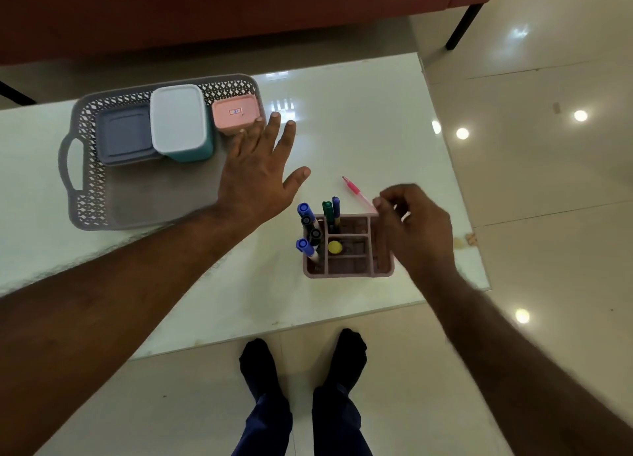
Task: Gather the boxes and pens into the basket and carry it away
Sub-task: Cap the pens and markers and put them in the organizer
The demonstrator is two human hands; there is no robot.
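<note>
The grey basket (85, 167) sits near the worktop's (359, 120) left edge w/ blue, white & pink boxes (178, 120) inside; front half bare. Pink box label too small to read. Pens (310, 229) stand in a holder (349, 270). Left hand (260, 174) spread flat. Right hand (414, 226) curled by a pink pen (356, 190); can't tell if it grips.

The left hand (257, 174) is held flat over the middle of the desk (376, 113), its fingers (274, 130) spread wide. The right hand (414, 222) is held near the desk's right edge, its fingers loosely curled.
</note>
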